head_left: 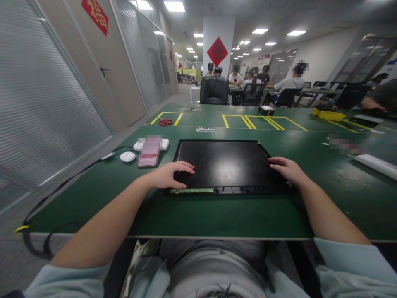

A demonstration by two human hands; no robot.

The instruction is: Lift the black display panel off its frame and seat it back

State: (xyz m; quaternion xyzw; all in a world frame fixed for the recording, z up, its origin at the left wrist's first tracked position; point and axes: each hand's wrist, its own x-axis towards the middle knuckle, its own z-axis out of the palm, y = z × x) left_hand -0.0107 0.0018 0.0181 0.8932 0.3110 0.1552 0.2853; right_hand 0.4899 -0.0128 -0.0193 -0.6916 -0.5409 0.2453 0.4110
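A black flat screen panel lies face up on the green table in front of me. A narrow green circuit board strip runs along the left part of its near edge. My left hand reaches over the panel's left side, thumb and fingers apart, the fingertips above the dark surface; whether they touch it I cannot tell. At the panel's right edge is my right hand, fingers stretched out and the tips against or just beside the frame. Its underside is hidden.
On the green table, a phone and a white rounded case are at left. Red-handled scissors lie farther back. A white roll is at right, a yellow item behind it. People sit beyond a black chair.
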